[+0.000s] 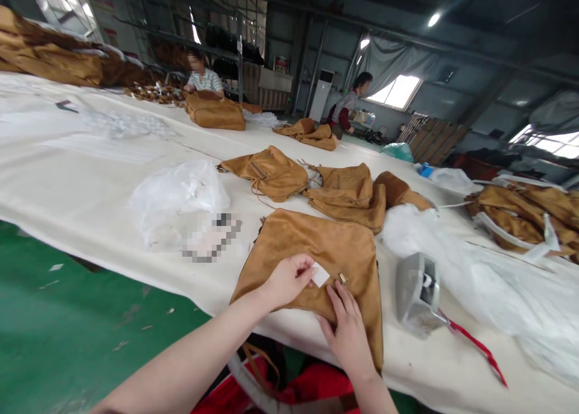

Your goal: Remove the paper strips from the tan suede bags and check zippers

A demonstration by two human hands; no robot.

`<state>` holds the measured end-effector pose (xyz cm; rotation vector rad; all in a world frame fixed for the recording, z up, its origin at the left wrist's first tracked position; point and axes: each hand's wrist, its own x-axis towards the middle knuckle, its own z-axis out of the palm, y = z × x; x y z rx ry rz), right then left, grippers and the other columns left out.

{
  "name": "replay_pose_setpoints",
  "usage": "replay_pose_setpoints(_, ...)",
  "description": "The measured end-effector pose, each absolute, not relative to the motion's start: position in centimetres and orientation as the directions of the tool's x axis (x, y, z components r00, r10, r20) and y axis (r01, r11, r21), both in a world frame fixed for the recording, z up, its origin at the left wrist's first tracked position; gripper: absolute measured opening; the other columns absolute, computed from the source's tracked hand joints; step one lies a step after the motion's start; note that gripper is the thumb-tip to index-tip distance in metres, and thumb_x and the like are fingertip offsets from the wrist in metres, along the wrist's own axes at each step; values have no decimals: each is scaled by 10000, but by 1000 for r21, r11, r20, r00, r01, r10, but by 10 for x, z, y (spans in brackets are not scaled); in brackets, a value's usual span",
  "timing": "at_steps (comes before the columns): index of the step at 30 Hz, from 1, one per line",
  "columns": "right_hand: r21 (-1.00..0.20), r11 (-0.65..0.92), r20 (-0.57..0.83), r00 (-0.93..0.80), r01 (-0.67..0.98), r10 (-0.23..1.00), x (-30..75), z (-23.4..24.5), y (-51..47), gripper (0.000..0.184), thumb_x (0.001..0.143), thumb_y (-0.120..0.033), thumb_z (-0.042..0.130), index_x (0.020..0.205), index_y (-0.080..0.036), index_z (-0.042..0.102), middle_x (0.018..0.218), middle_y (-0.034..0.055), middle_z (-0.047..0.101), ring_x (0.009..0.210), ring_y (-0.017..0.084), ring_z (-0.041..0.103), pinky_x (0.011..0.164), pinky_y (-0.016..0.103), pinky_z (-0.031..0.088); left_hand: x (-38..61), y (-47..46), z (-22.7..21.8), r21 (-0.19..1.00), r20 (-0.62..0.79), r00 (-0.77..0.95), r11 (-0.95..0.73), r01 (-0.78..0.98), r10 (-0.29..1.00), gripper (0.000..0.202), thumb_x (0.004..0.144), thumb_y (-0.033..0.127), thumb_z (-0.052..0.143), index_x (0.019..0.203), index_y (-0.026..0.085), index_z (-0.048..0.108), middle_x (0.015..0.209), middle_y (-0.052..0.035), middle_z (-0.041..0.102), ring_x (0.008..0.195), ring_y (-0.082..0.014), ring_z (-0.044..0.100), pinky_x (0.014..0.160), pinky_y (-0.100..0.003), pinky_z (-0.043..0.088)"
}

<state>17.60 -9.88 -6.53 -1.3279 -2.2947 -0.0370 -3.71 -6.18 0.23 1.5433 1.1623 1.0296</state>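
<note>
A tan leather bag (312,236) lies flat at the near edge of the white-covered table, right in front of me. Between the thumb and fingers of my left hand (289,278) is a small white paper piece (320,275), held just over the bag's face. My right hand (346,323) rests on the bag with fingers stretched out, close to a small metal clasp (342,278). To the right of the bag stands a grey dispenser-like device (418,293) with a red cord (482,345) attached.
More tan bags (346,188) lie behind mine, with a bag pile (529,215) at right. Clear plastic wrap (181,191) sits at left, and plastic bags (456,281) spread at right. A blurred phone-like item (210,239) lies nearby. Two people (205,79) are across the table.
</note>
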Motion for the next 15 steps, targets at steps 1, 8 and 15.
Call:
replay_pose_setpoints(1, -230, 528, 417, -407, 818, 813, 181, -66, -100, 470, 904, -235, 487, 1370, -177, 471, 1400, 122, 506, 1294, 269, 461, 1048, 478, 438, -29, -59, -1, 964, 69, 248, -128, 233, 966, 138, 892, 293, 471, 849, 197, 561, 806, -17, 698, 713, -148, 664, 681, -249, 523)
replay_pose_setpoints(8, -203, 548, 419, -434, 811, 797, 208, -72, -140, 406, 892, -114, 443, 1262, -208, 578, 1250, 68, 645, 1148, 222, 600, 980, 396, 513, -11, -79, -10, 880, 31, 368, -200, 432, 930, 150, 870, 289, 502, 808, 212, 615, 757, -2, 698, 693, -163, 632, 632, -248, 439)
replay_pose_setpoints(15, -422, 351, 333, -218, 836, 918, 203, -27, -141, 378, 911, -324, 520, 1267, -198, 528, 1118, 106, 674, 950, 224, 669, 805, 326, 565, -9, -81, -16, 770, -22, 453, -274, 577, 891, 164, 865, 300, 509, 746, 227, 596, 673, 25, 667, 599, -146, 579, 558, -234, 361)
